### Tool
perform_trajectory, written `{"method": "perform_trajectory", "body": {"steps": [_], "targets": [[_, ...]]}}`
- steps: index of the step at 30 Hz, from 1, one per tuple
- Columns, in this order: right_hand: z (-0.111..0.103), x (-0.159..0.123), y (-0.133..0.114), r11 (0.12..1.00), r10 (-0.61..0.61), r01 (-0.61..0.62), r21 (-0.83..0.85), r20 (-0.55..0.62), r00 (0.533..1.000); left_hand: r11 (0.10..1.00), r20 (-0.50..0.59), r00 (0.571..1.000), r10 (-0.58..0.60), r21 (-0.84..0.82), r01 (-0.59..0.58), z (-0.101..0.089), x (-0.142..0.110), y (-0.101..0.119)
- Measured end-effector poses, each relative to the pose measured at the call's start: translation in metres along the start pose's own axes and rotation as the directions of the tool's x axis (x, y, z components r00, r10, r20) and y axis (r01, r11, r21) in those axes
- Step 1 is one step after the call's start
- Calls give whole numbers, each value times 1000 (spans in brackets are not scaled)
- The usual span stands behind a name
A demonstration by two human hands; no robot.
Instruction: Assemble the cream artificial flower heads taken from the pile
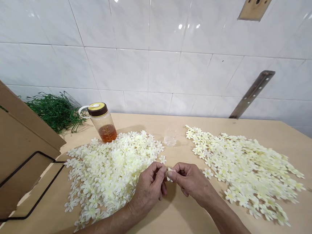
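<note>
Between the fingertips of both hands is one small pale-yellow artificial flower (170, 174). My right hand (191, 180) pinches it between thumb and forefinger. My left hand (153, 182) is closed too, its thumb and forefinger meeting at the flower's left edge; its other fingers curl under. A heaped pile of loose cream artificial flowers (113, 164) lies beside and behind my left hand. To the right of my right hand, more flowers (249, 169) are spread in a flatter layer. A small clear plastic heap (170, 137) lies beyond my hands; its pieces are too faint to tell.
A bottle (103, 123) of amber liquid stands behind the left pile. Green artificial stems (55, 110) lie at the back left, near a cardboard box (13, 148) and a black wire frame (39, 198). A metal bracket (252, 94) leans against the tiled wall (162, 72).
</note>
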State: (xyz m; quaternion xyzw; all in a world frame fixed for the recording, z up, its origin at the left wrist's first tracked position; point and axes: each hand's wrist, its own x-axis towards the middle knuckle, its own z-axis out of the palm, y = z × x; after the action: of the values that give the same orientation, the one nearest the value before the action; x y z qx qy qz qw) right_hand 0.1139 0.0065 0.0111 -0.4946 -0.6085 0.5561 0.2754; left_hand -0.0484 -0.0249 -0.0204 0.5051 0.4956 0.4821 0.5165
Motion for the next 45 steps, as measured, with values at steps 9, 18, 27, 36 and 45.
{"method": "perform_trajectory", "body": {"steps": [9,18,27,36,45], "targets": [[-1,5,7,988,22,-25,150,22,1000,998,-23,1000,6,-70,-7,-1,3,-4],[-11,10,8,955,76,-67,287,-21,997,996,-74,997,-6,-89,-1,2,3,-5],[-16,15,17,996,51,-66,-54,-246,968,996,-63,998,10,-86,-15,1,3,-7],[-4,19,-13,967,-175,141,-212,-151,973,998,16,997,69,2,-69,0,-2,-4],[-12,3,-4,991,-33,44,-126,93,995,996,-73,994,85,-28,-88,0,1,-9]]}}
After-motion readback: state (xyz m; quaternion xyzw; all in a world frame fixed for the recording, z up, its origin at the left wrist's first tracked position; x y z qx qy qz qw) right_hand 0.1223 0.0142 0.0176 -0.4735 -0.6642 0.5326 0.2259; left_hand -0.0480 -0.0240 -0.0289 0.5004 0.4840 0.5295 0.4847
